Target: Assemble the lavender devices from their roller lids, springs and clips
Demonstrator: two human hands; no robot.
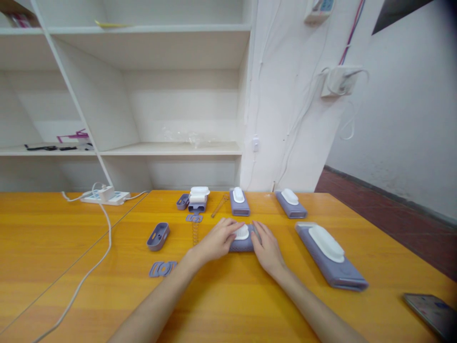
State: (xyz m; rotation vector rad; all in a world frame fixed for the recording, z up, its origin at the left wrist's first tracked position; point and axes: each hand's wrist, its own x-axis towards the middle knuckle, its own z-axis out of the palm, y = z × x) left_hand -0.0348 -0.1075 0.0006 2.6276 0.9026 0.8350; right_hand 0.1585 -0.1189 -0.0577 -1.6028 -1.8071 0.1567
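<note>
A grey-purple flat block (242,246) with a ribbed white oval piece (242,232) on top lies on the table between my hands. My left hand (218,238) grips it from the left, with fingers over the white oval piece. My right hand (267,247) holds the block's right end, fingers close together along its edge. Their grip covers both ends of the block. Just behind it sits a similar grey-purple block with a white oval top (240,202). To the left are a coiled spring (195,233) and a hollow grey-purple housing (158,237).
Similar blocks stand at the back right (291,205) and right (330,257). Flat grey-purple frames (162,269) lie front left; another spring (219,206) lies behind. A white cable runs left from a power strip (107,196). A phone (433,314) lies at right.
</note>
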